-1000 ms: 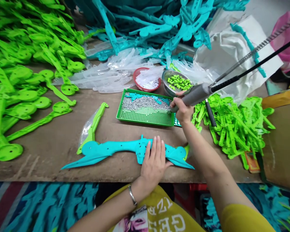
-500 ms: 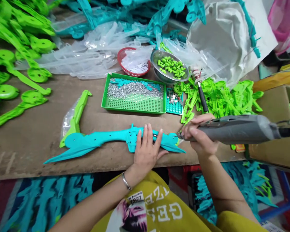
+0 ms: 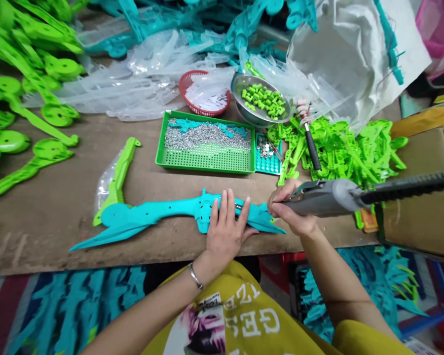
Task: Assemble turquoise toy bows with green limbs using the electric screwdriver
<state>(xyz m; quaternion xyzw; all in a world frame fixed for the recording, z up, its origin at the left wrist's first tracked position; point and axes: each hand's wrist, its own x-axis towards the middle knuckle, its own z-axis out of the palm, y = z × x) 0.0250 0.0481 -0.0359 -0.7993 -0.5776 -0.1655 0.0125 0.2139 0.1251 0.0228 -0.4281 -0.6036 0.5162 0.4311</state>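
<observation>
A long teal plastic toy bow [image 3: 159,214] lies along the table's near edge. My left hand [image 3: 225,229] presses flat on its middle, fingers stretched out. My right hand [image 3: 290,209] is wrapped round a grey electric screwdriver [image 3: 325,197], whose tip points at the bow's right end beside my left fingers. A black cable runs from the tool off to the right. A green tray [image 3: 207,160] holding several small silver screws sits just behind the bow.
A light green bow part [image 3: 118,177] in a clear bag lies at the left. Behind the tray stand a red basket [image 3: 192,84], a metal bowl [image 3: 259,116] of green pieces and a small teal tray [image 3: 268,160]. Green parts [image 3: 340,148] pile right; a cardboard box [image 3: 422,197] at far right.
My right hand brought the screwdriver from the screw tray down to the bow's right end, then nudged it a little further left. My left hand stayed pressed on the bow.
</observation>
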